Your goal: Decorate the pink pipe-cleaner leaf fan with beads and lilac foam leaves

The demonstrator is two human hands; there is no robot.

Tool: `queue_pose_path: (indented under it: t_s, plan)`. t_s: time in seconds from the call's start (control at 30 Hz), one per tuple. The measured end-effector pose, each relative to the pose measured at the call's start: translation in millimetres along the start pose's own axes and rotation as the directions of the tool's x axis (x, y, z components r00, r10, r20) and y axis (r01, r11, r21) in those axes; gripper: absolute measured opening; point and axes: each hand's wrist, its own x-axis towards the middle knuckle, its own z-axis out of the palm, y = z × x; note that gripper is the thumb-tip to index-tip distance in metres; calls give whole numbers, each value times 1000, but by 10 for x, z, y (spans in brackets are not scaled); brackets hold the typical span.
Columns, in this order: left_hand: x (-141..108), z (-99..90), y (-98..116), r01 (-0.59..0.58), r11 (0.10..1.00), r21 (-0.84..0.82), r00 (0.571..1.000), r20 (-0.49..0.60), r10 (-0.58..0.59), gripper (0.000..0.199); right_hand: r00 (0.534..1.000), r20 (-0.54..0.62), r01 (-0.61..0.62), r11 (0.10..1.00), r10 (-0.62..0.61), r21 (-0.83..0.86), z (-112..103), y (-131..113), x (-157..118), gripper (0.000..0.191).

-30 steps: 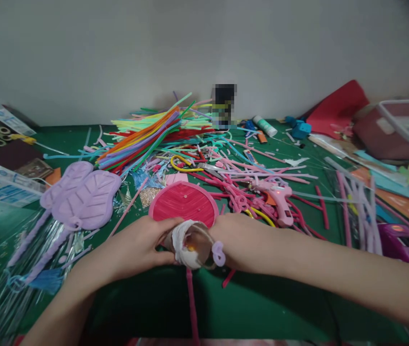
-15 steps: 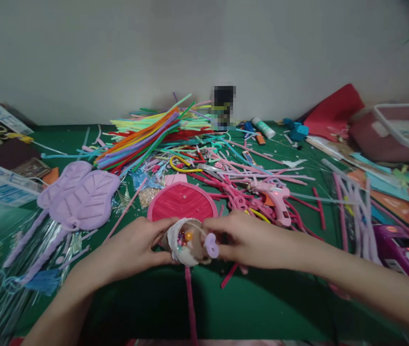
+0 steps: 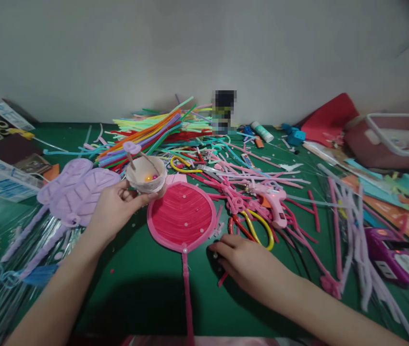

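Note:
My left hand (image 3: 117, 206) grips a small whitish cup (image 3: 155, 187) with colored beads inside and a lilac ornament (image 3: 132, 147) standing up from it. The cup is held above the upper left edge of a pink leaf-shaped fan (image 3: 180, 218), which lies flat with small pale dots on it and a long pink stem (image 3: 188, 298). Just right of the fan, my right hand (image 3: 231, 252) is low over the table, fingertips drawn together; what is between them, if anything, is too small to tell.
Two lilac leaf fans (image 3: 81, 197) lie at the left. Colorful pipe cleaners (image 3: 146, 134) are heaped at the back. Right of centre are yellow-handled scissors (image 3: 264, 226) and a pink glue gun (image 3: 274, 199). A purple device (image 3: 395, 257) and a pink bin (image 3: 366, 139) stand at the right.
My left hand has carried the cup up and to the left, uncovering the fan. My right hand has let go of the cup and moved down to the table beside the fan.

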Motion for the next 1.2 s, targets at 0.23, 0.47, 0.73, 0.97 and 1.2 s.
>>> queue_pose_path:
  t_s: [0.23,0.47,0.73,0.97,1.2]
  plan:
    - [5,201,-40,13,994,-105,995,-93,-23,34,975,-172,-111,981,138,157,-163,14,358,16]
    - [5,234,-160,38,993,-113,997,-66,-46,35,979,-133,-167,979,152,-117,-161,-62,599,20]
    - [31,249,-226,27,987,-158,993,-109,-44,35,969,-195,-171,983,155,-69,-237,-6,815,17]
    - [58,230,-308,19,990,-139,992,-121,-36,40,988,-143,-65,997,58,-46,-251,-74,866,17]
    - [29,231,-275,25,980,-200,993,-107,-47,39,989,-94,127,986,-117,109,-70,-169,853,16]
